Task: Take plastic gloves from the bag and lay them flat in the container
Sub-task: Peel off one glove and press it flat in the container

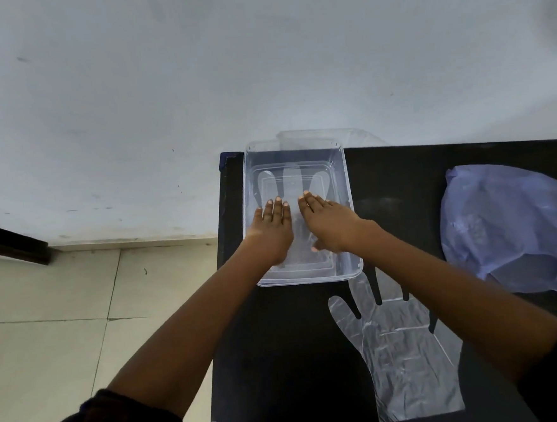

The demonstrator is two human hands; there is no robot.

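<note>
A clear plastic container (347, 179) stands at the far left of a black table (281, 359). A transparent plastic glove (293, 181) lies flat on its floor, fingers pointing away from me. My left hand (272, 229) and my right hand (327, 222) rest palm down on that glove, side by side, fingers stretched and holding nothing. A second transparent glove (402, 353) lies flat on the table in front of the container, partly under my right forearm. A pale blue plastic bag (509, 227) lies crumpled at the right.
A clear lid (314, 135) leans behind the container against the white wall (196, 84). The table's left edge drops to a tiled floor (64, 324). A dark bar (9, 242) runs along the wall at the far left.
</note>
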